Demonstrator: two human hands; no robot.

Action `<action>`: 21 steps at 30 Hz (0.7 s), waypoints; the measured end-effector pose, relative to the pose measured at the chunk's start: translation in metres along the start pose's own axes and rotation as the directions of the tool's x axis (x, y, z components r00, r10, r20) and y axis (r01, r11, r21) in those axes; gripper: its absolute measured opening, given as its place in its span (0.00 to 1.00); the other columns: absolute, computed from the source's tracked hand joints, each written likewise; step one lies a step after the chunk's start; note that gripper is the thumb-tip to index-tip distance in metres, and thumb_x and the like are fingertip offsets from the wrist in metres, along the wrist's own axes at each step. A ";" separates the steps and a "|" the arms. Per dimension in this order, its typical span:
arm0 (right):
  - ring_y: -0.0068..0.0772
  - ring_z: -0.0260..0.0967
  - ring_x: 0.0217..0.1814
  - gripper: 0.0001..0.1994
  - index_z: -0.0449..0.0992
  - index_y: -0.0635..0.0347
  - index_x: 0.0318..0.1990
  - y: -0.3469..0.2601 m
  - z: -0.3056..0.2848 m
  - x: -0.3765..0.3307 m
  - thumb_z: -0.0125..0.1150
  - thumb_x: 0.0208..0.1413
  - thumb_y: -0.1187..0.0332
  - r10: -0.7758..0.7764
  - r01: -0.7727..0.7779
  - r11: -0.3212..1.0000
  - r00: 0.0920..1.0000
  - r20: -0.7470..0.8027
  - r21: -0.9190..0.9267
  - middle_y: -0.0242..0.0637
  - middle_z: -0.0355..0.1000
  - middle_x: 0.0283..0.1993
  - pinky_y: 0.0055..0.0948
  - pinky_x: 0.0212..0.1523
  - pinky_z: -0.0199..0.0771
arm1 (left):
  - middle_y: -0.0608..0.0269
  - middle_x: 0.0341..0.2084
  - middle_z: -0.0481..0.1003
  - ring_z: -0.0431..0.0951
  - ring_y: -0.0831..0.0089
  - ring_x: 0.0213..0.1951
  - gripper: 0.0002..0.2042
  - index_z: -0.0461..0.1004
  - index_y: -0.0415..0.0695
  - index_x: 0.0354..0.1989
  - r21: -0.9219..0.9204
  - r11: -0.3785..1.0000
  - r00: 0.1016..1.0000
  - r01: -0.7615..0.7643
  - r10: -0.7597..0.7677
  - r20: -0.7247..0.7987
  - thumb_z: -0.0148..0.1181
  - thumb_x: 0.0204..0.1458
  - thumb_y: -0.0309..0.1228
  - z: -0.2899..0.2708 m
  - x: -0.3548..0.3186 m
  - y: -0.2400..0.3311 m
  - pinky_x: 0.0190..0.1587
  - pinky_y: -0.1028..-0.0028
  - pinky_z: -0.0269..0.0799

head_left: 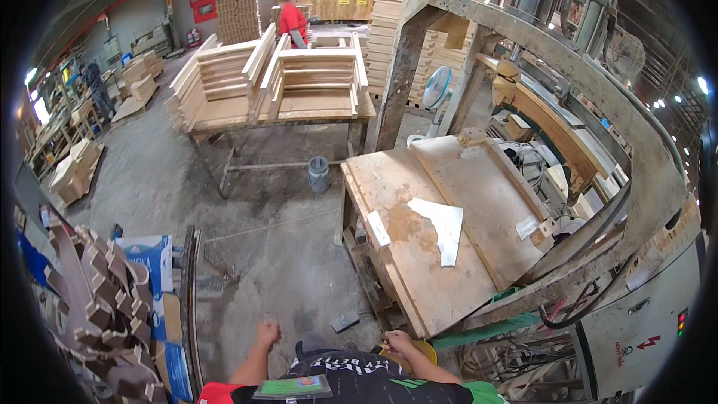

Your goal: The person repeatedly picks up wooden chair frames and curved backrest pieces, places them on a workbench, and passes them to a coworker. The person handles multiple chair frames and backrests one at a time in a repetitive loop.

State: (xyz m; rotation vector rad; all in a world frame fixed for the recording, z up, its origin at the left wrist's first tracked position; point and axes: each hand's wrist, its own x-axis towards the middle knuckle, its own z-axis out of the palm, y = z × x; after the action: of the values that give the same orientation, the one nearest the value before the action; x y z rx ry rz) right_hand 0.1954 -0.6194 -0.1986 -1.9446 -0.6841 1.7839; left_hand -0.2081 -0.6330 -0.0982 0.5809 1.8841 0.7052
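My left hand (267, 331) hangs low over the concrete floor, its fingers curled closed with nothing visible in them. Close to my body, my right hand (399, 342) is also closed, beside a round yellow object (424, 354) partly covered by my arm. Whether its fingers grip anything is hidden. Ahead on the right stands a wooden worktable (389, 179) inside a heavy metal press frame (393, 90). A torn white sheet (446, 228) lies on its dusty top, near a small white block (378, 229) at the left edge.
Wooden frame assemblies (224, 78) stand on a far table, with a grey bucket (318, 174) near its legs. Curved wooden parts (97, 292) are piled at the left. A control box (636, 337) is at right. A person in red (292, 19) stands beyond the table.
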 end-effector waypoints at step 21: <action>0.25 0.70 0.24 0.10 0.79 0.57 0.39 -0.300 0.238 0.134 0.61 0.65 0.60 -0.166 0.186 0.977 0.969 0.183 -0.101 0.32 0.74 0.27 0.28 0.20 0.66 | 0.53 0.22 0.81 0.81 0.62 0.20 0.19 0.82 0.35 0.29 0.262 0.957 0.992 -0.127 0.129 0.010 0.54 0.58 0.40 -0.154 0.300 0.161 0.25 0.61 0.77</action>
State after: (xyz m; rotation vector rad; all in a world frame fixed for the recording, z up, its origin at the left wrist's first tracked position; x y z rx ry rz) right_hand -0.0568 -0.3061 -0.1469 -1.7502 -1.0093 1.8530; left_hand -0.4511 -0.3514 -0.1273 0.8768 1.9750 0.5432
